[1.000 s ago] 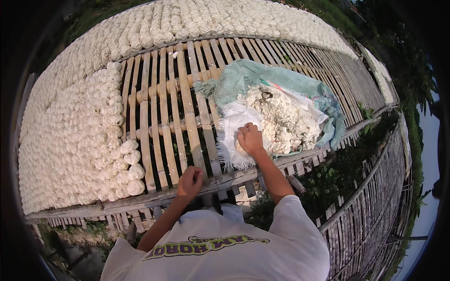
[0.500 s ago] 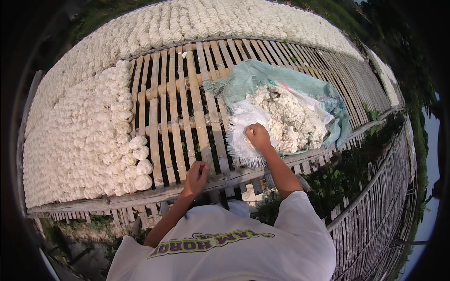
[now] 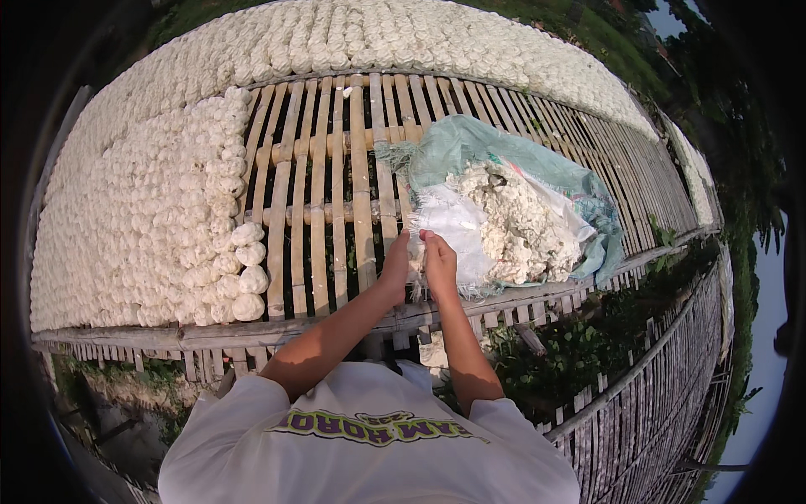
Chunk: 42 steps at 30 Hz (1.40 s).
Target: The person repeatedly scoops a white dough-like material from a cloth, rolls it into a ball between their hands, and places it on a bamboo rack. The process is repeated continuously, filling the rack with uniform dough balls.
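Note:
My left hand [image 3: 394, 267] and my right hand [image 3: 439, 264] are close together over the near-left, frayed edge of an opened woven sack [image 3: 453, 220], white inside and green outside. Both sets of fingers are drawn in, thumbs toward each other. Whatever they pinch is too small or hidden to name. A heap of lumpy off-white, dough-like stuff [image 3: 529, 231] lies on the sack, to the right of my hands.
The sack rests on a bamboo slat rack [image 3: 361, 185] with gaps between the slats. Packed rows of round white clumps [image 3: 151, 227] cover its left side, and more rows [image 3: 353, 38] line the far side. Another slatted rack [image 3: 646, 370] stands at right.
My right hand has moved left and slightly nearer, off the white part of the sack. My left hand has come up and right to meet it at the sack's edge.

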Each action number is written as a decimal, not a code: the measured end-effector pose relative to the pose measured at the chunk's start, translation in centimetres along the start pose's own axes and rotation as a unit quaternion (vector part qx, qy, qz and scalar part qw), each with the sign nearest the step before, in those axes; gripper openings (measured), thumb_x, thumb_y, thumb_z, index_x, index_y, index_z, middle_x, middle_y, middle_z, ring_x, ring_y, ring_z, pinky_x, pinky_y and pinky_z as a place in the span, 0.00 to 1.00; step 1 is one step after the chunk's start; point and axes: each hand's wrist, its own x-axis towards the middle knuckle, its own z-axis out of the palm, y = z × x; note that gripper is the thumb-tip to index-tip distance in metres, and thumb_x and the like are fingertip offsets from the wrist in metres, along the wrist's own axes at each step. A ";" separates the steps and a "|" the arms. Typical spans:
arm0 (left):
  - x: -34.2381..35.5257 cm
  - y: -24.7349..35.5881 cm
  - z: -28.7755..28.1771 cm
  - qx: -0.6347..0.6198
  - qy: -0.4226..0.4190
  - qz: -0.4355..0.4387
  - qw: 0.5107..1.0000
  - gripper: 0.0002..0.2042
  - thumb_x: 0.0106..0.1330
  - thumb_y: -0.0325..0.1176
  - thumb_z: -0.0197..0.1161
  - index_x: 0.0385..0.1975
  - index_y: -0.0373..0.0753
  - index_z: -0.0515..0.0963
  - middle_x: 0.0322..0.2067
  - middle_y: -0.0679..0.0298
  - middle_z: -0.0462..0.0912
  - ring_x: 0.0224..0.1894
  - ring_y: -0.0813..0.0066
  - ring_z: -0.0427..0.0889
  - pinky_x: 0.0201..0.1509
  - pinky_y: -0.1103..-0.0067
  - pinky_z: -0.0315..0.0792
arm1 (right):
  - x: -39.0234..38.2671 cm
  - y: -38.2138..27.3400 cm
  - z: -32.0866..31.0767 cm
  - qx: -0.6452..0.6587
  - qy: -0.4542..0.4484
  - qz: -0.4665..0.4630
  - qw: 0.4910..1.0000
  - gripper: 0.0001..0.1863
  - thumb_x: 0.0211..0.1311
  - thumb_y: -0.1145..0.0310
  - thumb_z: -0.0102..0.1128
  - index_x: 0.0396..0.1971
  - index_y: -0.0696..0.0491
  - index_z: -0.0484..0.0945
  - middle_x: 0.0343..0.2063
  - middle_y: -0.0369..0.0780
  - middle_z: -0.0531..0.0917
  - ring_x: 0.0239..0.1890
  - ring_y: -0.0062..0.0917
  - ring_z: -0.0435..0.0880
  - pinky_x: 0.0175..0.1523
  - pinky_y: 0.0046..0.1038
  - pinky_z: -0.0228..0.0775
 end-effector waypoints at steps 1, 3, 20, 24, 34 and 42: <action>-0.7 0.0 -0.9 -0.058 -0.053 0.001 0.997 0.30 0.81 0.60 0.49 0.69 0.43 0.71 0.64 0.56 0.77 0.64 0.62 0.78 0.69 0.62 0.71 | -1.7 -1.0 0.7 -0.046 0.002 -0.051 0.998 0.20 0.81 0.60 0.55 0.53 0.63 0.85 0.52 0.48 0.86 0.55 0.32 0.85 0.63 0.33 0.74; -2.5 0.9 -4.2 -0.158 -0.155 -0.035 0.975 0.31 0.80 0.62 0.48 0.70 0.43 0.72 0.62 0.55 0.80 0.60 0.58 0.82 0.69 0.60 0.73 | -5.0 -3.3 1.7 -0.154 -0.038 -0.173 0.972 0.18 0.81 0.63 0.55 0.54 0.62 0.84 0.60 0.52 0.81 0.58 0.39 0.84 0.65 0.35 0.73; -7.6 3.2 -10.3 -0.325 -0.261 -0.033 0.908 0.40 0.76 0.75 0.38 0.67 0.45 0.70 0.68 0.50 0.74 0.72 0.54 0.73 0.72 0.53 0.69 | -8.9 -7.2 10.6 -0.169 -0.071 -0.309 0.933 0.10 0.54 0.73 0.75 0.37 0.56 0.88 0.37 0.43 0.85 0.39 0.39 0.83 0.44 0.39 0.76; -8.4 3.9 -11.3 -0.252 -0.260 0.042 0.931 0.41 0.74 0.76 0.40 0.65 0.44 0.72 0.67 0.47 0.75 0.69 0.51 0.76 0.70 0.55 0.73 | -8.9 -8.1 10.7 -0.184 -0.132 -0.396 0.890 0.13 0.57 0.71 0.76 0.42 0.57 0.88 0.45 0.44 0.85 0.44 0.36 0.86 0.48 0.36 0.79; -10.7 4.9 -10.0 -0.313 -0.111 0.082 0.940 0.40 0.78 0.73 0.35 0.70 0.45 0.69 0.63 0.54 0.79 0.70 0.57 0.75 0.72 0.55 0.70 | -9.1 -8.2 10.8 0.033 -0.096 -0.212 0.972 0.14 0.69 0.72 0.69 0.52 0.58 0.85 0.47 0.43 0.84 0.50 0.32 0.84 0.59 0.30 0.75; -9.8 4.7 -12.9 -0.213 -0.224 0.039 0.950 0.45 0.73 0.80 0.33 0.73 0.49 0.69 0.67 0.57 0.75 0.69 0.55 0.76 0.70 0.55 0.72 | -8.9 -9.6 9.6 -0.089 -0.215 -0.390 0.891 0.17 0.62 0.70 0.75 0.50 0.59 0.87 0.50 0.46 0.86 0.52 0.35 0.86 0.58 0.35 0.78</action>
